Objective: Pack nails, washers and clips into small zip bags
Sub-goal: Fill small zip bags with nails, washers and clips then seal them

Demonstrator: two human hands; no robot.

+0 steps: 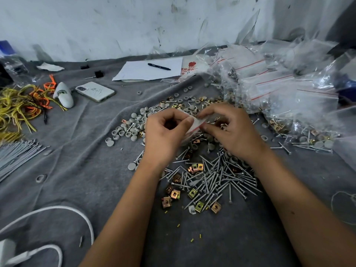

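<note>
My left hand [165,132] and my right hand [233,132] both pinch a small clear zip bag [196,123] with a red strip, held between them above the grey cloth. Below the hands lies a heap of silver nails [217,180] mixed with brass-coloured clips [193,193]. Grey round washers [133,125] are scattered to the left of and behind the hands. What the bag holds is hidden by my fingers.
A pile of filled zip bags [285,87] rises at the right. A phone [95,91], white paper with a pen [159,66], yellow and orange ties [21,105], grey rods [17,155] and a white cable [57,211] lie on the grey cloth [86,170].
</note>
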